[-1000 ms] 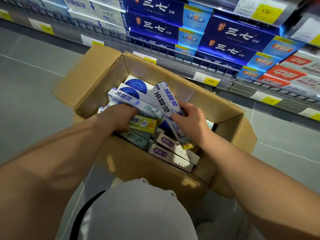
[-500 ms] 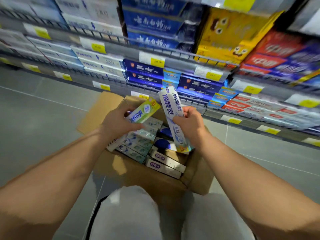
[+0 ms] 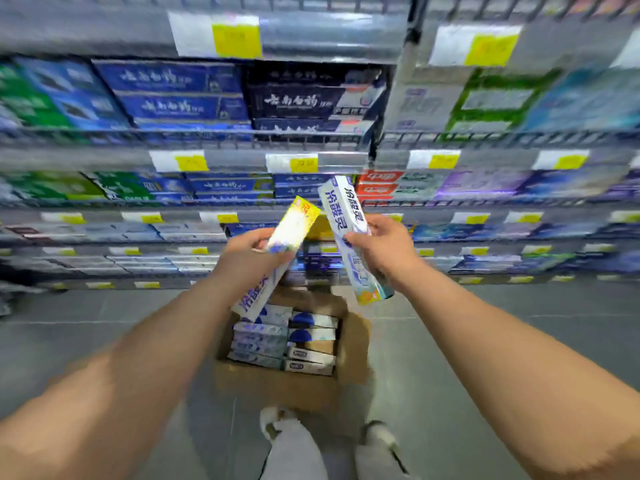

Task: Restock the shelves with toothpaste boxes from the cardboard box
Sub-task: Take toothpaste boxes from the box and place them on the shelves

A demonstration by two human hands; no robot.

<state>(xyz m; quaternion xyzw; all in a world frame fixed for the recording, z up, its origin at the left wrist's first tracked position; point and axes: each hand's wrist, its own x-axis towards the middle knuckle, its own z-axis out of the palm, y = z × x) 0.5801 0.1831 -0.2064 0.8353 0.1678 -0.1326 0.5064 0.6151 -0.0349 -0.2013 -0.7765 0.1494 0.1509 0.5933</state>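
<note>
Lifted shelfward, left hand (image 3: pixel 242 259) pinches a yellow-tipped toothpaste box (image 3: pixel 292 226), right hand (image 3: pixel 384 247) a white-blue box (image 3: pixel 344 213).

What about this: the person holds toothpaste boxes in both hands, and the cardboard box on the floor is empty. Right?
No. The head view shows the cardboard box is not empty: rows of toothpaste boxes lie in it. The left hand and right hand do hold toothpaste boxes.

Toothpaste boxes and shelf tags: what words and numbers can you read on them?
"冷酸灵": white box in the right hand.
"冷酸灵": second white box in the left hand, blurred.
"云南白药": blue shelf boxes.
Yellow price tags: too blurred to read.
</note>
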